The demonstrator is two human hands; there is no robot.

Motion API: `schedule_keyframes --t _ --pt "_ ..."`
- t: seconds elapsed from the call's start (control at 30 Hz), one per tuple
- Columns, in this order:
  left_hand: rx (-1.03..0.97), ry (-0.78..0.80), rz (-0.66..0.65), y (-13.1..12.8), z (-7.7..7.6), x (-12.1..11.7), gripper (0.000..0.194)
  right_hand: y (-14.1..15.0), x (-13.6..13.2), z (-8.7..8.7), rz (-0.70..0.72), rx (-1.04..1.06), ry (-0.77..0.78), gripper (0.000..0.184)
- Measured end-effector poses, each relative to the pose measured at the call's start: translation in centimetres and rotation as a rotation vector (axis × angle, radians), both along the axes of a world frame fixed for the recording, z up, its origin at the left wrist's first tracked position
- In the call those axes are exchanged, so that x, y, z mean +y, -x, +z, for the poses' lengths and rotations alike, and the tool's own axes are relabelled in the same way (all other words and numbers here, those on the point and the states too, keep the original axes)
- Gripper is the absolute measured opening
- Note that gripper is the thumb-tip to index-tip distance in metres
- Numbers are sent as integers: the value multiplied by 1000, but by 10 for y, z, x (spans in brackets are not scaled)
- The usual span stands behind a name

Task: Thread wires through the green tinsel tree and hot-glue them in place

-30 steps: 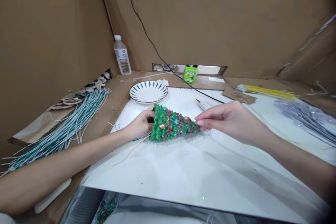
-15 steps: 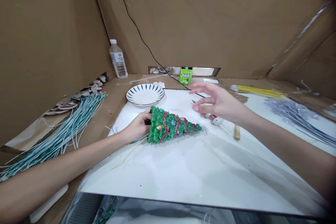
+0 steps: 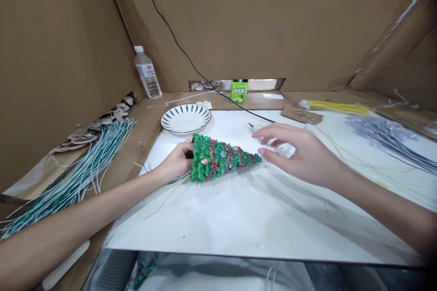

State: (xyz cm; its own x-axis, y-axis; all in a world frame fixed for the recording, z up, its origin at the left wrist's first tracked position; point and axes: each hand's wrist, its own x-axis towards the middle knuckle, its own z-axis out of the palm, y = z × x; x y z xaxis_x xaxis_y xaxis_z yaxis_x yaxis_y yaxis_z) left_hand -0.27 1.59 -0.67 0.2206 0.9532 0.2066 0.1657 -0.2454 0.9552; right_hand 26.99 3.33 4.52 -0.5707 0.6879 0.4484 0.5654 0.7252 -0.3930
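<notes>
**We Are Holding a Little Green Tree (image 3: 221, 160) on Its Side**

Our left hand (image 3: 176, 160) is pinching the tree by its wide base, though some of the fingers are hiding behind the edge. The tree is lying sideways over the white board (image 3: 205, 227), its narrow tip pointing toward our right hand (image 3: 302, 152); we are not managing to tell whether its underside is touching the board. Red trim is winding around the green, and a gold bead (image 3: 204, 161) is showing near the base.

Our right hand is hovering by the tip with thumb and fingers spread apart, pinching nothing that we are seeing. The thumb is coming so close to the tip that we cannot tell whether they are touching. Just beyond those fingers, a pointed tool (image 3: 254, 130) is lying on the board, partly hidden.

Behind the tree, a striped plate (image 3: 186, 120) is sitting near the board's far edge. Thin yellow strands (image 3: 167, 199) are trailing beside the base, below our left hand.
</notes>
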Motion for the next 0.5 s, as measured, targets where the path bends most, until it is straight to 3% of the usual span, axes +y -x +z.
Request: schedule_keyframes --t 0.17,0.4,0.5 --pt "23 34 20 0 1 -1 26 3 -11 -8 131 -68 -119 23" --pt "63 18 17 0 0 -1 25 -7 7 -11 -39 30 -53 17" --pt "62 13 14 1 -2 -1 27 -9 10 -16 -30 35 -41 18"
